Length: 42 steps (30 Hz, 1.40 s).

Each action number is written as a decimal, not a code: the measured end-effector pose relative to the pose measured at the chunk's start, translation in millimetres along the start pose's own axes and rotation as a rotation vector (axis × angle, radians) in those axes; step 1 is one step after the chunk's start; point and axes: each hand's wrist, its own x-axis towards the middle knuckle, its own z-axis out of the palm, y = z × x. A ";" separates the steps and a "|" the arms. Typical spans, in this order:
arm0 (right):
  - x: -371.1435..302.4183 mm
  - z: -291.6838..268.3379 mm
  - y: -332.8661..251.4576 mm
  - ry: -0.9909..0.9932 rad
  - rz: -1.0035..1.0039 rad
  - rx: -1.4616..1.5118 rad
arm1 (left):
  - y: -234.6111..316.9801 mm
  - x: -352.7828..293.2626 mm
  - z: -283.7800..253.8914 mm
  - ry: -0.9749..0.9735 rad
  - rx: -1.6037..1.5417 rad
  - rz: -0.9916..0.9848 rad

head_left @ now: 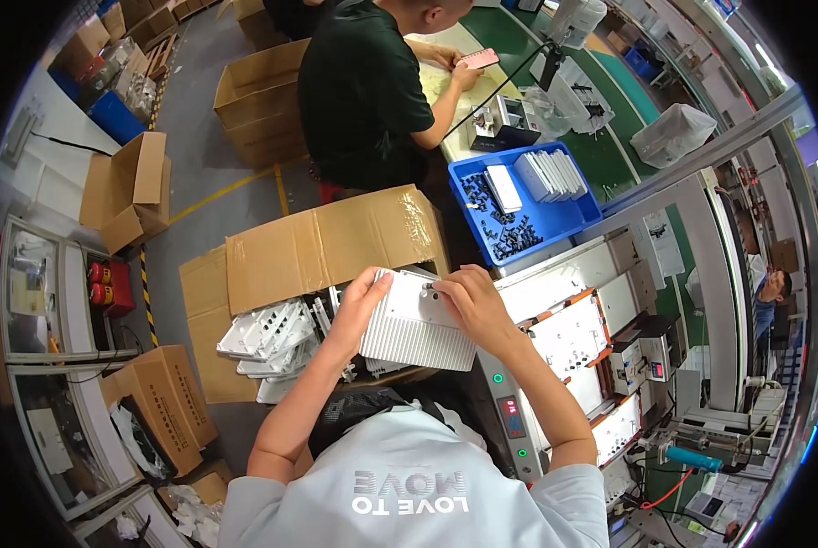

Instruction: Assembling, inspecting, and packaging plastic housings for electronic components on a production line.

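Observation:
My left hand (359, 309) is closed around the left edge of a white ribbed metal housing (418, 331), held tilted in front of my chest. The ribs run along its lower part, and a flat strip with small dark spots or holes lies above them. At the upper right of this housing, my right hand (475, 306) has its fingers pinched together beside a dark spot. Whatever sits between those fingertips is too small to make out. Just left of my left hand, similar white housings (267, 340) are piled in an open cardboard box (327, 242).
A blue tray (544, 228) at the upper right holds black small parts and white blocks. Right of me stands a machine with a control panel (511, 416) and lit white work plates (569, 340). A person (359, 100) sits ahead holding a phone (480, 58). Cartons (158, 406) stand left.

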 end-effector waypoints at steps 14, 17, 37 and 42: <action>20.4 25.5 57.3 -0.509 0.560 0.796 | -3.3 18.3 -30.9 -0.012 -0.144 -0.077; 49.2 28.8 72.7 -0.299 0.871 1.114 | -3.5 24.7 -31.3 -0.120 -0.762 -0.022; -4.6 111.6 387.0 -0.073 1.273 -0.192 | -9.6 23.0 -27.7 0.423 -0.467 -0.090; -14.5 89.0 387.9 0.261 1.330 -0.090 | -14.9 20.3 -33.5 0.388 -0.484 -0.088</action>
